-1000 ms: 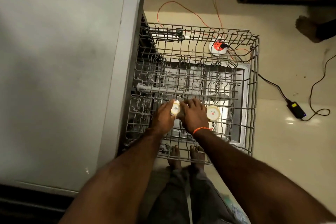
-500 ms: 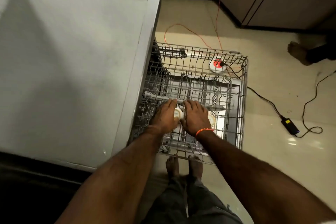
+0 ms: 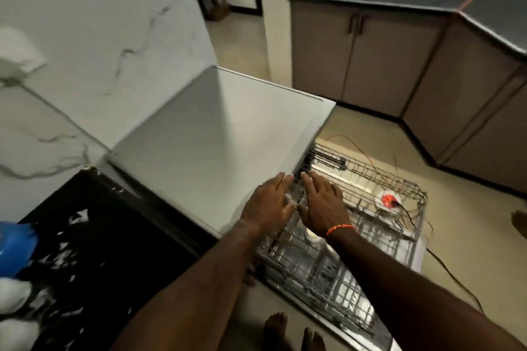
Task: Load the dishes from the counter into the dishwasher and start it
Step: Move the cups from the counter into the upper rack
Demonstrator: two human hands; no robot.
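1. Dishwasher (image 3: 216,137) stands against the marble wall, its flat grey top taking the middle of the scene, with the wire rack (image 3: 356,239) pulled out to its right over the floor.
2. Left hand (image 3: 269,204) hangs over the near right corner of the grey top, fingers straight and spread, holding nothing.
3. Right hand (image 3: 322,202) is just beside it over the rack, fingers likewise straight and loose, with nothing in its grasp; an orange wrist band (image 3: 339,228) circles the wrist.
4. Whether either hand actually touches the rack or the top, I cannot tell; both are motion-blurred.
5. Two pale round cups (image 3: 312,235) sit in the rack just nearer than the right hand, partly hidden by the forearm.
6. A black counter (image 3: 94,251) lies to the near left of the machine, flecked with white spots.
7. On the counter's left edge sit a blue dish (image 3: 17,248) and, nearer, two white dishes (image 3: 12,296), all cut off by the frame.
8. A white and red socket (image 3: 388,200) shows through the far end of the rack, with a black cable (image 3: 453,273) and thin orange wires running off across the floor.
9. Brown cabinets (image 3: 385,57) with a dark top line the far right wall.
10. Bare feet (image 3: 291,330) stand at the near edge beside the rack.
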